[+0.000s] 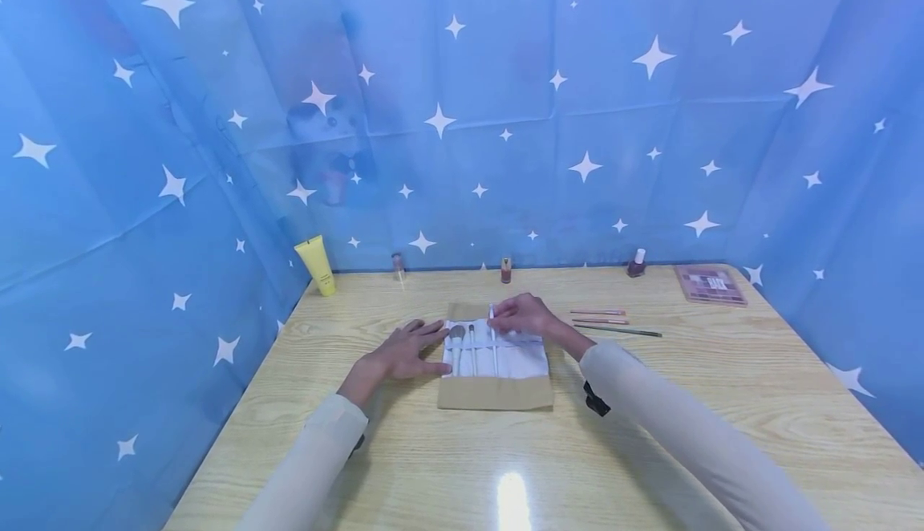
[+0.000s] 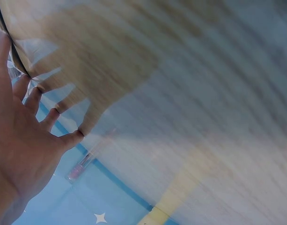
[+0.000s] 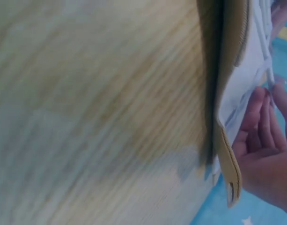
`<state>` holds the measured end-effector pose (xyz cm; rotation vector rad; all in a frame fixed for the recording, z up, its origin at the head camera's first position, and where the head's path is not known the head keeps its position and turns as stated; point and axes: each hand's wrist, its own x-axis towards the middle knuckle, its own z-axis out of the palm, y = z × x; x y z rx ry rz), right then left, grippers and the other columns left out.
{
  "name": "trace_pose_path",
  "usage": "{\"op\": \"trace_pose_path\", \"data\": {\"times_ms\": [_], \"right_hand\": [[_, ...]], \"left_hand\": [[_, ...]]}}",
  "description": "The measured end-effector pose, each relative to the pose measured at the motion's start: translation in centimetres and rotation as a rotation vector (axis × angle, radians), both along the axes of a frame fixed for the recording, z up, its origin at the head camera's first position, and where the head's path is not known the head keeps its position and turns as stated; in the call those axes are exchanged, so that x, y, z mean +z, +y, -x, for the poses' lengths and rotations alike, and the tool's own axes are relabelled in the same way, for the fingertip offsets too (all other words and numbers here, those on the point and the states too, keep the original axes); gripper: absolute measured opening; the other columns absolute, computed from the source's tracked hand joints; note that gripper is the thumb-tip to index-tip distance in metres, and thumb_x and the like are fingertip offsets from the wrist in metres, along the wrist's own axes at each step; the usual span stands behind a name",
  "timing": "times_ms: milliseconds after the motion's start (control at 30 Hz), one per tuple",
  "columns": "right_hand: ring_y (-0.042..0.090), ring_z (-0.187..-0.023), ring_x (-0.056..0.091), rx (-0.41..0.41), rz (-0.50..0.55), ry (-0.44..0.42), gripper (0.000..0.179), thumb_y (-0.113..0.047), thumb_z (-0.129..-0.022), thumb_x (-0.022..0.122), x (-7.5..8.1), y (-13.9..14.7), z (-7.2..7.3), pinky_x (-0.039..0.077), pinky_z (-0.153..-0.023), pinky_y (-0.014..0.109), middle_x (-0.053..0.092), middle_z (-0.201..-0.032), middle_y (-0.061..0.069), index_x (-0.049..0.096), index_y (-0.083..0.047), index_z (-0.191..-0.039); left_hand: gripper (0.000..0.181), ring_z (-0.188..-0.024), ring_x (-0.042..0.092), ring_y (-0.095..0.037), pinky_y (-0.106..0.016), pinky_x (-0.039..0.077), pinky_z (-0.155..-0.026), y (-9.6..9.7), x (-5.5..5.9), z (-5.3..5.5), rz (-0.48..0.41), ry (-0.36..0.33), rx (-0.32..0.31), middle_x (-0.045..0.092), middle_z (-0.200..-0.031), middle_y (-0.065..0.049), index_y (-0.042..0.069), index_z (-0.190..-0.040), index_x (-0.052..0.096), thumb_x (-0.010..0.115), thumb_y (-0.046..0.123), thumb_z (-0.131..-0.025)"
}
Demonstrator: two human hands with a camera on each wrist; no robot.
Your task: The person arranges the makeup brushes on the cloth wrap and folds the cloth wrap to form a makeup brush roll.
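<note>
A makeup brush roll [image 1: 495, 394] with tan outer flaps and a white inside lies unrolled on the table. Two makeup brushes, one with a wide dark head [image 1: 457, 332] and one slimmer [image 1: 473, 348], stand in its left slots. My right hand [image 1: 521, 314] pinches a white-handled brush [image 1: 494, 348] near its upper end, the lower part lying along the roll. In the right wrist view, thumb and fingertips meet on that handle [image 3: 270, 77]. My left hand [image 1: 409, 352], fingers spread, rests at the roll's left edge; the left wrist view shows its fingertips down at the surface.
Right of the roll lie a pink brush [image 1: 597, 312], another pink one [image 1: 601, 322] and a dark green one [image 1: 618, 330]. Along the back stand a yellow tube [image 1: 316, 265], a small clear tube [image 1: 399, 266], a small bottle [image 1: 506, 271], dark nail polish [image 1: 636, 265] and a palette [image 1: 711, 285].
</note>
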<state>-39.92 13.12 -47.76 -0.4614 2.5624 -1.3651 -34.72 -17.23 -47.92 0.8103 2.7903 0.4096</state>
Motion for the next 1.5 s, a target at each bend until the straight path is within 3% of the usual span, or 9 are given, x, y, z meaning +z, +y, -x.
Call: {"op": "trace_pose_path", "data": {"times_ms": [133,400,800,1067,1300,1500], "right_hand": [[0.016,-0.084,0.076,0.013,-0.004,0.004,0.027,-0.023,-0.095,0.079,-0.4,0.0,-0.5,0.059,-0.076,0.026,0.08,-0.094,0.007,0.078,-0.002,-0.111],[0.012,-0.084,0.072,0.014,-0.051,0.073,0.023,-0.022,-0.09,0.083,-0.9,0.0,-1.3,0.052,-0.068,0.021,0.08,-0.092,0.006,0.08,-0.002,-0.101],[0.007,-0.073,0.055,0.084,-0.079,0.013,0.02,-0.024,-0.094,0.079,-0.6,0.4,-1.9,0.043,-0.066,0.022,0.078,-0.089,-0.001,0.082,-0.006,-0.103],[0.006,-0.082,0.066,0.172,-0.127,0.067,0.014,-0.014,-0.095,0.077,-0.4,1.0,-2.5,0.051,-0.071,0.021,0.079,-0.096,0.005,0.082,-0.003,-0.102],[0.015,-0.09,0.072,0.221,-0.087,0.098,0.014,-0.006,-0.094,0.076,-0.2,1.6,-2.9,0.056,-0.077,0.022,0.079,-0.101,0.01,0.08,0.002,-0.105],[0.02,-0.098,0.073,0.225,-0.057,0.073,0.018,-0.007,-0.095,0.076,0.0,2.1,-3.0,0.057,-0.08,0.025,0.078,-0.105,0.011,0.078,0.002,-0.11]], "left_hand": [[0.084,-0.157,0.018,-0.043,-0.068,0.013,-0.123,0.0,-0.1,0.1,0.005,0.004,0.003,0.025,-0.172,-0.002,0.022,-0.163,0.036,0.061,0.066,-0.096],[0.085,-0.156,0.019,-0.043,-0.068,0.016,-0.123,-0.2,-0.1,0.1,0.006,0.009,0.012,0.026,-0.172,-0.003,0.021,-0.163,0.037,0.061,0.066,-0.096],[0.084,-0.156,0.018,-0.043,-0.067,0.016,-0.123,-0.2,-0.3,0.2,0.004,0.01,0.014,0.025,-0.172,-0.003,0.021,-0.163,0.036,0.061,0.066,-0.096],[0.085,-0.158,0.016,-0.04,-0.066,0.013,-0.124,-0.1,-0.3,0.2,0.018,0.002,0.008,0.023,-0.172,0.001,0.024,-0.164,0.034,0.058,0.07,-0.095],[0.086,-0.157,0.016,-0.04,-0.067,0.013,-0.124,0.0,-0.3,0.2,0.023,0.008,0.002,0.023,-0.172,0.001,0.025,-0.164,0.034,0.057,0.071,-0.095],[0.086,-0.157,0.017,-0.042,-0.068,0.015,-0.123,-0.1,-0.3,0.1,0.02,0.005,0.002,0.024,-0.172,-0.001,0.024,-0.164,0.035,0.057,0.07,-0.095]]}}
